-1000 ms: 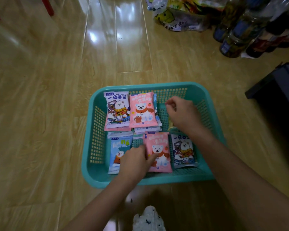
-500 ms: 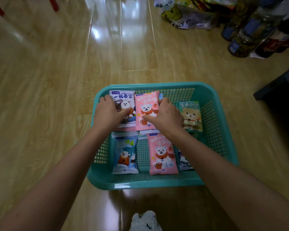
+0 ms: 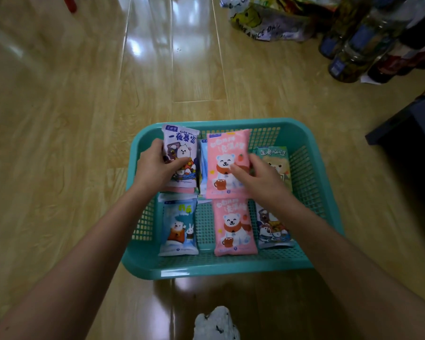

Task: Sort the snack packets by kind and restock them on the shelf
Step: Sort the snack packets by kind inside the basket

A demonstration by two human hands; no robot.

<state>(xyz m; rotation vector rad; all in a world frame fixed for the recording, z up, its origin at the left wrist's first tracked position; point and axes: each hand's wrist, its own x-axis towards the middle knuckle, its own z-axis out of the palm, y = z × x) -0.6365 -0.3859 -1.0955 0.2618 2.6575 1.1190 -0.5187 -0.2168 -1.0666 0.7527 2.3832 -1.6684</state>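
A teal mesh basket (image 3: 312, 168) stands on the wooden floor and holds several snack packets. My left hand (image 3: 155, 168) grips a lavender packet (image 3: 182, 146) at the back left, tilted up off a small stack. My right hand (image 3: 258, 177) holds a pink bear packet (image 3: 225, 153) beside it, thumb on its face. A green bear packet (image 3: 277, 158) lies partly under my right hand. Along the front lie a blue packet (image 3: 179, 227), another pink packet (image 3: 233, 227) and a lavender packet (image 3: 272, 229) partly hidden by my right forearm.
Several dark bottles (image 3: 368, 42) and a printed plastic bag (image 3: 263, 23) sit on the floor at the back right. A dark box or shelf edge (image 3: 412, 123) juts in at the right. A white patterned object (image 3: 216, 325) lies near the bottom edge.
My left hand went from the front pink packet to the back lavender packet. My right hand came left onto the back pink packet. Both packets have now risen off their stacks.
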